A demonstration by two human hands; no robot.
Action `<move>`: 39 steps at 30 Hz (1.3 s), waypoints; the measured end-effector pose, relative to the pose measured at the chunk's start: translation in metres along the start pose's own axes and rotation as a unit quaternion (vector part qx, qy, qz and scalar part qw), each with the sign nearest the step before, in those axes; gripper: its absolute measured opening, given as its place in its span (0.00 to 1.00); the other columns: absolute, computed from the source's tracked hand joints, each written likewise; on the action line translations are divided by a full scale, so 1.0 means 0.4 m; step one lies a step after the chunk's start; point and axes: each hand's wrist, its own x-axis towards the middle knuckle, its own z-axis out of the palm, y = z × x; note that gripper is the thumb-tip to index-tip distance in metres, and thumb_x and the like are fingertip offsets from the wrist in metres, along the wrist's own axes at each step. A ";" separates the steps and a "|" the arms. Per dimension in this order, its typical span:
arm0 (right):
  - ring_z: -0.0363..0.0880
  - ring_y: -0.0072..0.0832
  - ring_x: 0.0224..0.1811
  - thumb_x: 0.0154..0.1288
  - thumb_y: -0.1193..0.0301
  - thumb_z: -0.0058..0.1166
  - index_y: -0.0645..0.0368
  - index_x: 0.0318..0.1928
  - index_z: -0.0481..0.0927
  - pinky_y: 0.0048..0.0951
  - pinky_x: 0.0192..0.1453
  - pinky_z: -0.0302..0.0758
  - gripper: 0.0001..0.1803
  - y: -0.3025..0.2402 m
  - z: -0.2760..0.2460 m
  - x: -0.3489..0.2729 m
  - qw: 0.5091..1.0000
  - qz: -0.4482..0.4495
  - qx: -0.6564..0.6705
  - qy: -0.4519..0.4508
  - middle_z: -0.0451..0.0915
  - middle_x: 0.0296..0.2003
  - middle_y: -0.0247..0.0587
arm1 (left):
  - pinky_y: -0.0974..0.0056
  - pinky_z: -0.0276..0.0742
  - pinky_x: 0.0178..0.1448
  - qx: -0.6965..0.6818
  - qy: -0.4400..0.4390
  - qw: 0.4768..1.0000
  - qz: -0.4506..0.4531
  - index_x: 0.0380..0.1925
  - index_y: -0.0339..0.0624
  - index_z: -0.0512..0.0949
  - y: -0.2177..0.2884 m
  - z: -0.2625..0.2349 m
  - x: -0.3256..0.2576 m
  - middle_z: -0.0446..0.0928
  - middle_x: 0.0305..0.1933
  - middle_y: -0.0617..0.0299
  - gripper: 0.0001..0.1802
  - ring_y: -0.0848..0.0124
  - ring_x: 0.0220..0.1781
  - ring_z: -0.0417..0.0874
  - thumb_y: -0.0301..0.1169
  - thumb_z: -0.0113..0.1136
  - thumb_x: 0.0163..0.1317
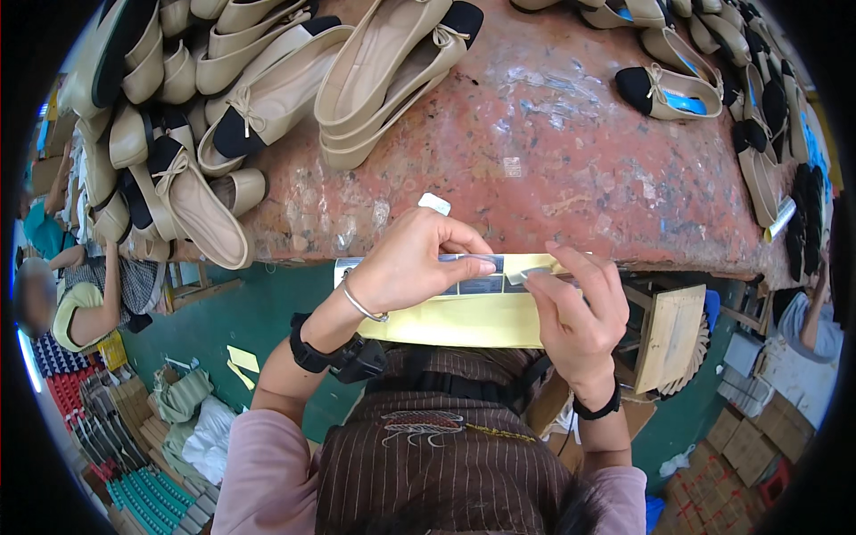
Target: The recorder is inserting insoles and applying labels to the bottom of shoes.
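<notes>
A yellow backing sheet (pixel 464 323) with a strip of dark and silvery labels (pixel 481 278) spans the space between my hands, at the table's near edge. My left hand (pixel 406 254) is closed at the strip, its thumb lying over the labels. A small pale sticker (pixel 434 204) shows just beyond its knuckles; whether it clings to the hand or the table cannot be told. My right hand (pixel 584 312) pinches a small greyish label (pixel 531 275) between thumb and fingers, over the sheet's right part.
Beige flats with black toes lie piled on the worn red table (pixel 535 169), with stacked shoes (pixel 383 89) at left and a single flat (pixel 669 93) at right. A wooden stool (pixel 669 339) stands below right. Co-workers sit at both sides; yellow paper scraps (pixel 242 360) lie on the green floor.
</notes>
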 end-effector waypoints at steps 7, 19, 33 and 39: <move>0.79 0.40 0.48 0.50 0.83 0.64 0.57 0.55 0.83 0.38 0.52 0.77 0.28 -0.032 0.033 0.027 0.991 0.068 0.112 0.015 0.83 0.43 0.43 | 0.63 0.81 0.42 0.085 0.082 0.993 0.015 0.35 0.37 0.88 0.018 0.025 0.003 0.86 0.30 0.50 0.10 0.63 0.32 0.88 0.31 0.70 0.57; 0.87 0.40 0.46 0.55 0.86 0.57 0.67 0.56 0.82 0.44 0.57 0.82 0.25 -0.010 0.087 0.007 0.998 -0.041 0.016 0.052 0.87 0.41 0.46 | 0.64 0.82 0.56 -0.111 -0.063 0.992 0.016 0.52 0.29 0.81 0.003 -0.007 0.016 0.86 0.46 0.55 0.20 0.72 0.47 0.84 0.15 0.64 0.58; 0.86 0.39 0.42 0.55 0.86 0.59 0.64 0.59 0.80 0.43 0.59 0.80 0.27 0.005 0.090 0.017 0.995 -0.021 0.088 0.038 0.85 0.35 0.40 | 0.64 0.82 0.52 -0.068 -0.055 0.996 0.029 0.51 0.28 0.82 -0.001 -0.009 0.021 0.86 0.45 0.52 0.18 0.70 0.47 0.86 0.16 0.63 0.58; 0.81 0.34 0.41 0.50 0.86 0.65 0.56 0.62 0.78 0.41 0.57 0.74 0.34 0.010 0.066 0.023 0.979 0.105 0.161 -0.060 0.83 0.32 0.34 | 0.62 0.80 0.46 0.176 0.003 0.982 0.075 0.44 0.34 0.85 0.033 -0.003 0.003 0.86 0.37 0.50 0.14 0.64 0.39 0.88 0.23 0.67 0.57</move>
